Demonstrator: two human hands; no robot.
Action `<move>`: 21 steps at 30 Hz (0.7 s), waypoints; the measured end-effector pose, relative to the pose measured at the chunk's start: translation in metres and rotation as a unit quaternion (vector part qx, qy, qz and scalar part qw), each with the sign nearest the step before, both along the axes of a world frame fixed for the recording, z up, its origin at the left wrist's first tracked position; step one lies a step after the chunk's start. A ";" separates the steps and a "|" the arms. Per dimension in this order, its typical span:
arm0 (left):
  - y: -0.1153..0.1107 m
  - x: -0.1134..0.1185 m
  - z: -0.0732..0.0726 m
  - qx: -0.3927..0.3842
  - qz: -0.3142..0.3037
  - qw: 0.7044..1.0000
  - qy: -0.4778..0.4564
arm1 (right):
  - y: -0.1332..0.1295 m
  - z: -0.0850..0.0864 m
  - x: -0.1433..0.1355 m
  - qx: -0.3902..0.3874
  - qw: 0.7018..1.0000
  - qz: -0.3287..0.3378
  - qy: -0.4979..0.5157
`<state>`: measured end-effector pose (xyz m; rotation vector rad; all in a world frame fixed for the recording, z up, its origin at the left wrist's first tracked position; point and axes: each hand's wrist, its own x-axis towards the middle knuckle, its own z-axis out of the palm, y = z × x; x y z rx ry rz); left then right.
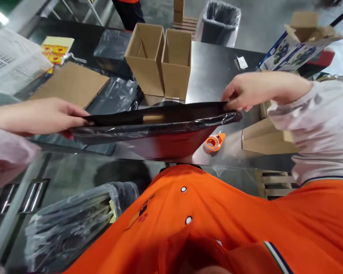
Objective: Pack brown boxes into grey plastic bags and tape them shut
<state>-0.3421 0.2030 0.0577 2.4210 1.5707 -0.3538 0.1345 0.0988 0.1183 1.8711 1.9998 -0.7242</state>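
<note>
A black plastic mailing bag (171, 127) is stretched across in front of me over the metal table, its mouth parted along the top. My left hand (55, 114) pinches the bag's left end between thumb and fingers. At the opposite end, my right hand (246, 91) grips the upper right corner. A small brown patch shows inside the mouth; I cannot tell what it is. The lower front of the bag looks glossy, with a red sheen. Just below its right part, an orange tape dispenser (221, 140) lies on the table, touched by neither hand.
Two open cardboard boxes (175, 78) stand behind the bag. Left are a flat carton (70, 83), more black bags (118, 95) and a white crate (11, 61). Right are a brown carton (264, 137) and a printed box (291, 51). A lined bin (221, 24) and a person (129, 15) are beyond.
</note>
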 end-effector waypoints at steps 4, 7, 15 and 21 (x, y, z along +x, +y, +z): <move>-0.049 0.021 0.043 0.124 -0.061 0.988 -0.065 | 0.021 0.045 0.015 0.018 0.979 0.014 0.204; -0.106 0.072 0.039 0.123 -0.256 0.948 -0.140 | 0.059 0.013 -0.003 0.033 0.927 0.014 0.373; -0.183 0.087 -0.026 0.267 -0.364 0.884 -0.124 | 0.106 -0.170 -0.080 0.104 0.886 0.368 0.264; -0.187 0.071 -0.032 0.291 -0.365 0.863 -0.192 | 0.060 -0.191 -0.101 0.134 0.805 0.519 0.254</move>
